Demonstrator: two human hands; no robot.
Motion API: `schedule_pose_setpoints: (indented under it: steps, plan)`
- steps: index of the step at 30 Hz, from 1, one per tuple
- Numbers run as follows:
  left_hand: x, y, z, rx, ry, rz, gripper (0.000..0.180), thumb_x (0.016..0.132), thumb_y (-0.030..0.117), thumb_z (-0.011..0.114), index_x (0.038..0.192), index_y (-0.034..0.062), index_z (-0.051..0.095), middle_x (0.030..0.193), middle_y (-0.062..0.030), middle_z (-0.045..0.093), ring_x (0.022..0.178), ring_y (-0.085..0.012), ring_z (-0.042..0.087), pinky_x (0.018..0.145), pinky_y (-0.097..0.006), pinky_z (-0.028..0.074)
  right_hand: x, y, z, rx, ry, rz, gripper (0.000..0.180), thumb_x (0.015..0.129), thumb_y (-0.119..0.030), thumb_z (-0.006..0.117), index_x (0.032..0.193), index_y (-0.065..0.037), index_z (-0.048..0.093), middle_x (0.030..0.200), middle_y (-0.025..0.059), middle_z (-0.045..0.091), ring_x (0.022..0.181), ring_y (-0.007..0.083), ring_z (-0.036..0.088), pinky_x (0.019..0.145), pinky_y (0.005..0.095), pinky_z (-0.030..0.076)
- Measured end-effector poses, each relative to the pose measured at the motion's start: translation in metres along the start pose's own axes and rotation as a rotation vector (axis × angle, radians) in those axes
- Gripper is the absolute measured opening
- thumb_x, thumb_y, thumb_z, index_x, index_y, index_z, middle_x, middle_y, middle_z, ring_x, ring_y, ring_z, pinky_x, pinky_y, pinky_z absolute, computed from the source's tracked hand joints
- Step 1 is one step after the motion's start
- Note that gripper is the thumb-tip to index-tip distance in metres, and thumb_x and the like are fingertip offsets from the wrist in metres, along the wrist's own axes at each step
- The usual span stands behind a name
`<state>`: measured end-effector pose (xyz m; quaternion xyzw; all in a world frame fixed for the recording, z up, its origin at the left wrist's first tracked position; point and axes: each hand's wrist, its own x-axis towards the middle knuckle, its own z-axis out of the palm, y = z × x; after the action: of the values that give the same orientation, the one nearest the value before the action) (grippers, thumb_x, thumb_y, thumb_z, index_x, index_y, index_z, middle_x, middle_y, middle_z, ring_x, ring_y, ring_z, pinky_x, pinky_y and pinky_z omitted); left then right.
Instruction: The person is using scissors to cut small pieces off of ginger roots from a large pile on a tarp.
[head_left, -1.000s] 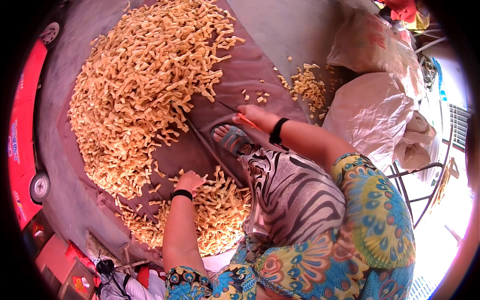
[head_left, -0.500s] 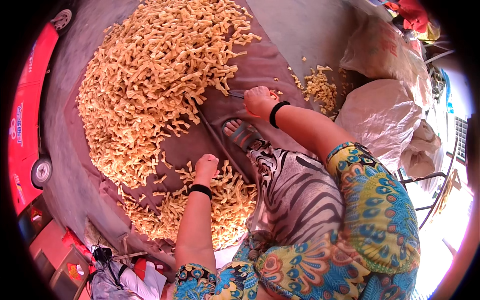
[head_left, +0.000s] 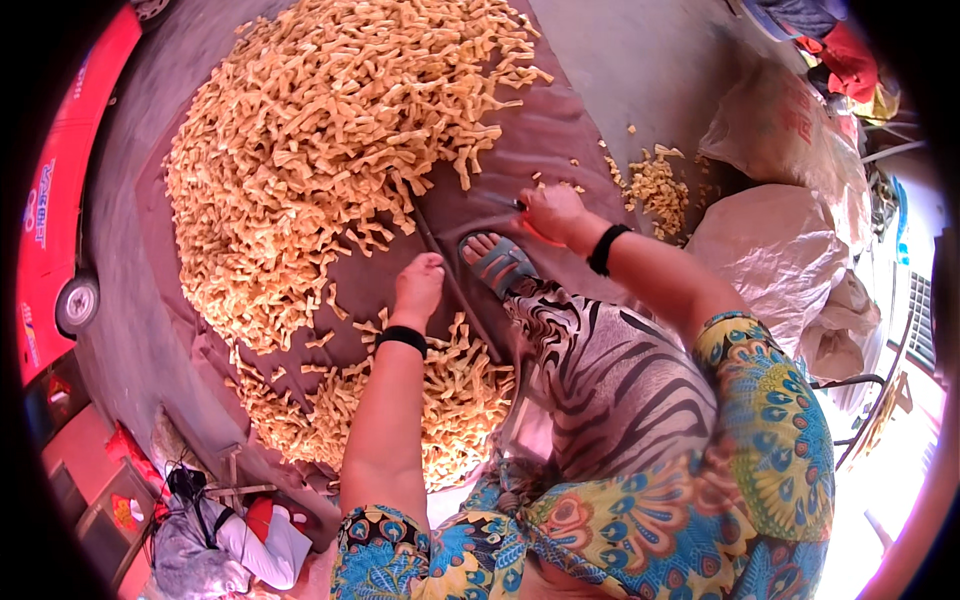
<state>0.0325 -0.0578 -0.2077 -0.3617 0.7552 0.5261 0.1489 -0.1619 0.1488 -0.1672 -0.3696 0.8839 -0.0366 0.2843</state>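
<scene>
Outdoors on grey concrete ground [head_left: 640, 70], under hard sunlight, with a brown cloth [head_left: 560, 140] spread flat and covering most of the middle. Heaped on that cloth from about 9 o'clock round to 12 o'clock, a big pile of pale orange-yellow root pieces [head_left: 310, 150], knobbly and branched. Nearer the body at 6 o'clock, a smaller pile of the same pieces [head_left: 450, 400], touching the left forearm. At 2 o'clock, just off the cloth's edge, a little scatter of trimmed bits [head_left: 660, 185]. Left hand [head_left: 418, 285], black band at the wrist, reaching forward onto bare cloth between the two piles, fingers curled downward and close together; whether anything sits inside them, cannot tell. Right hand [head_left: 555, 212], also banded in black, closed around the red handle of small scissors [head_left: 520, 208], with the dark blades sticking out toward 9 o'clock near the big pile's loose edge; how far apart the blades stand, cannot tell. Just below that hand, a foot in a grey sandal [head_left: 497, 262], resting on the cloth. Along the cloth past the sandal, a thin dark stick [head_left: 440, 260], lying slantwise. At 3 o'clock, bulging whitish sacks [head_left: 760, 260], stacked beside one another. At 9 o'clock, part of a red vehicle [head_left: 60, 200] with a small wheel.
</scene>
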Motion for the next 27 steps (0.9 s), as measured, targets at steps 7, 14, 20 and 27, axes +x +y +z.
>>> schedule_pose_setpoints:
  steps: [7, 14, 20, 27]
  plan:
    - [-0.024, -0.039, 0.012, 0.215, -0.001, -0.005, 0.024, 0.078, 0.009, 0.057, 0.101, 0.002, 0.06, 0.081, -0.0043, 0.061, 0.071, -0.0115, 0.057, 0.064, -0.025, 0.046, 0.048, 0.003, -0.008, -0.055, 0.016, 0.05, 0.039, 0.081, -0.043, 0.056, 0.095, -0.007, 0.061, 0.084, 0.0141, 0.065, 0.083, 0.0316, 0.063, 0.072, 0.0414, 0.05]
    - [-0.008, -0.068, -0.014, 0.04, 0.082, -0.147, 0.02, 0.081, 0.008, 0.053, 0.1, 0.0066, 0.059, 0.076, -0.0011, 0.056, 0.056, -0.0093, 0.051, 0.047, -0.024, 0.041, -0.011, 0.003, 0.015, -0.006, -0.207, -0.177, 0.043, 0.079, -0.05, 0.055, 0.096, -0.011, 0.06, 0.079, 0.0154, 0.063, 0.079, 0.0342, 0.062, 0.067, 0.044, 0.048]
    - [-0.009, -0.022, 0.011, -0.189, -0.008, -0.21, 0.02, 0.081, 0.006, 0.052, 0.099, 0.0047, 0.06, 0.082, 0.0, 0.057, 0.06, -0.0089, 0.055, 0.05, -0.023, 0.044, 0.027, 0.018, 0.013, 0.158, 0.038, -0.087, 0.048, 0.08, -0.052, 0.055, 0.086, -0.004, 0.058, 0.078, 0.0141, 0.063, 0.074, 0.0296, 0.062, 0.063, 0.0411, 0.048]
    - [-0.034, -0.05, 0.037, -0.224, -0.147, -0.177, 0.018, 0.08, 0.003, 0.053, 0.097, 0.002, 0.058, 0.077, -0.0005, 0.056, 0.056, -0.0086, 0.052, 0.048, -0.022, 0.042, 0.008, 0.002, -0.023, 1.041, -0.348, 0.091, 0.045, 0.085, -0.048, 0.054, 0.072, -0.005, 0.053, 0.056, 0.0032, 0.047, 0.046, 0.0123, 0.044, 0.042, 0.0285, 0.033]
